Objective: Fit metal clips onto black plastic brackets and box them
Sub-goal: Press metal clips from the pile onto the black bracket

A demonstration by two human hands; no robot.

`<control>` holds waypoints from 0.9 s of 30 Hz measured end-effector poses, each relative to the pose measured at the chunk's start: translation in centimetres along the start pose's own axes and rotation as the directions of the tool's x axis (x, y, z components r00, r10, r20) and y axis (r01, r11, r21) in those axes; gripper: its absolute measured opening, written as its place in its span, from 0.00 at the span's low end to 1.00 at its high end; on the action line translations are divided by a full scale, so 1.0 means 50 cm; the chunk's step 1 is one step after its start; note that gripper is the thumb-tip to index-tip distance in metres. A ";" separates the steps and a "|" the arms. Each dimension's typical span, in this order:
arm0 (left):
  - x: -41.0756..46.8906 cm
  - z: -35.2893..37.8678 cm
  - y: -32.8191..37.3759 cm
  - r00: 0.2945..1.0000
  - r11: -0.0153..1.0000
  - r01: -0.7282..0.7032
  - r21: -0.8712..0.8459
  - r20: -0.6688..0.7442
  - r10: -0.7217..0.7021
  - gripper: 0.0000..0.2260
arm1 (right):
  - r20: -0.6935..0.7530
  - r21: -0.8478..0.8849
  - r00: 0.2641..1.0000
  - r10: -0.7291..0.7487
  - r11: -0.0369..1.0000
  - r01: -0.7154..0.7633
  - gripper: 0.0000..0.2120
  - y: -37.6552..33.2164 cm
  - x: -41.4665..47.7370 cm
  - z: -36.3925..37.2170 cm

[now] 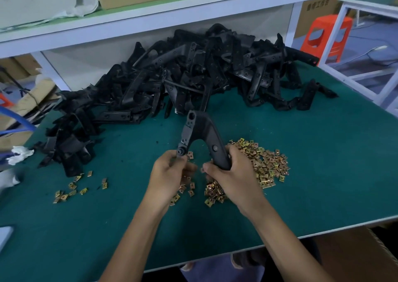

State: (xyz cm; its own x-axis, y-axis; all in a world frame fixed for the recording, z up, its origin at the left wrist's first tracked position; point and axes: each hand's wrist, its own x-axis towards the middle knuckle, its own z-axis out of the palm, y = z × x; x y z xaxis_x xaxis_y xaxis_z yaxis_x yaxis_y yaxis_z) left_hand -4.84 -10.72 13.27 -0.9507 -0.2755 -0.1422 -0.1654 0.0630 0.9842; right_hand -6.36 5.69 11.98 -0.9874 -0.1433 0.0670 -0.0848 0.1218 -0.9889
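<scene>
Holding black U-shaped plastic bracket (200, 134) over green worktop (327, 178): left hand (170, 174) grip pinching one leg tip, right hand (233, 175) grip wrapped round other. Might slip from that pinch, scattering gold metal clips (269, 166) at three o'clock.

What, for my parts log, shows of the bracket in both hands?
The bracket is matte black, plastic-looking, arch-shaped, bend pointing away. Its slimmer left leg, with holes and a round end, is pinched by the left hand; the broader right leg, with a round boss, is gripped by the right hand. It is held above the clips.
</scene>
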 end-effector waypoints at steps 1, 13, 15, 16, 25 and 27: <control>0.004 -0.009 -0.001 1.000 1.000 0.008 0.000 -0.020 -0.008 0.05 | -0.001 -0.044 1.000 -0.016 0.999 0.016 0.10 0.003 -0.001 -0.002; -0.039 -0.050 0.016 0.999 0.964 -0.034 -0.263 0.002 0.035 0.08 | -0.030 -0.002 0.993 0.113 0.994 -0.113 0.14 0.047 -0.078 -0.048; -0.050 -0.038 0.020 0.999 0.963 -0.040 -0.268 0.007 0.043 0.10 | -0.052 0.028 0.994 0.099 0.995 -0.098 0.20 0.055 -0.103 -0.044; -0.055 -0.031 0.020 0.999 0.965 -0.042 -0.259 0.009 0.046 0.11 | -0.060 0.031 0.994 0.092 0.995 -0.090 0.23 0.058 -0.113 -0.042; -0.074 0.008 0.017 0.997 0.995 -0.047 -0.093 0.049 0.052 0.09 | -0.041 0.048 0.998 0.041 0.998 -0.039 0.26 0.066 -0.129 -0.045; -0.077 0.009 0.017 0.997 0.995 -0.040 -0.088 0.058 0.045 0.09 | -0.044 0.036 0.998 0.036 0.999 -0.035 0.26 0.066 -0.130 -0.046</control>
State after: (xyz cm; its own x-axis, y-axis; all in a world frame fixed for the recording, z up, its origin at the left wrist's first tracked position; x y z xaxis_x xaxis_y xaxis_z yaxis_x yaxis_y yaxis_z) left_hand -1.45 -9.20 14.62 -0.9707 -0.2167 -0.1034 -0.1036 -0.0105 0.9946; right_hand -0.56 9.29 8.59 -0.9948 -0.0954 0.0368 -0.0456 0.0916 -0.9947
